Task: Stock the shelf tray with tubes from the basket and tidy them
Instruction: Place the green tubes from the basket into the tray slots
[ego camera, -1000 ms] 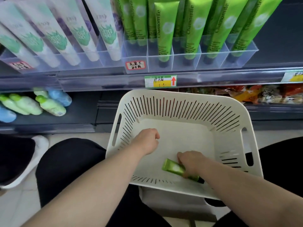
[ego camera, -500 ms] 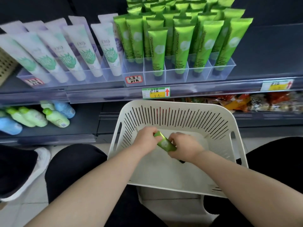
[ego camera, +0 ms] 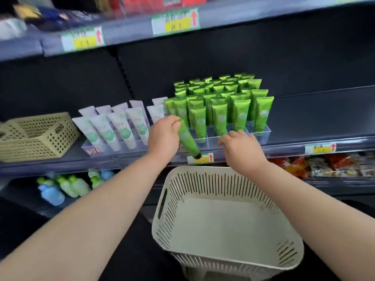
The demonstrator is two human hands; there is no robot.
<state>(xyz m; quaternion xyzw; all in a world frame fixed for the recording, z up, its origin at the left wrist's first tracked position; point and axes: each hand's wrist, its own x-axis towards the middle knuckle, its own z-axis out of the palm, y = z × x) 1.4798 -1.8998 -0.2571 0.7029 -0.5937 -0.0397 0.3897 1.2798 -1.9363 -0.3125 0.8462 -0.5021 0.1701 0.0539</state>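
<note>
Far left of your fingers, on the same shelf: beige plastic crate (ego camera: 36,136), round-hole perforated walls. Nearer your left hand, white tubes (ego camera: 109,132) with a green leaf print lean back in a clear tray; their lettering is too blurred to read. There's a red-and-white sticker (ego camera: 93,151) on that tray's front, its writing unreadable. On the shelf below, left of your forearm, soft green and blue bottles (ego camera: 60,187) lie on their sides.

Your left hand (ego camera: 164,136) has its fingers curled round the flat crimped end of a glossy green tube (ego camera: 187,140). The tube is tilted, with its black cap pointing down and to the right, in front of the shelf tray (ego camera: 261,134) and not in any slot. The cap sits over a yellow price tag (ego camera: 205,158) with a red arrow; the handwriting isn't legible.

Behind your fingertips, the clear divided shelf tray holds rows of upright green tubes (ego camera: 221,118), caps down, with "Chamomile" printed vertically above a pale round emblem.

Your right hand (ego camera: 241,147) has its fingers loosely bent and holds nothing. The fingertips are at the tray's front wall; can't tell if they touch it.

Below both wrists is the white plastic basket (ego camera: 223,256), with slotted walls and a cut-out handle.

Right of your right hand is another yellow tag (ego camera: 320,148) on the shelf edge, with crinkly red and orange snack packets (ego camera: 324,164) beneath it.
</note>
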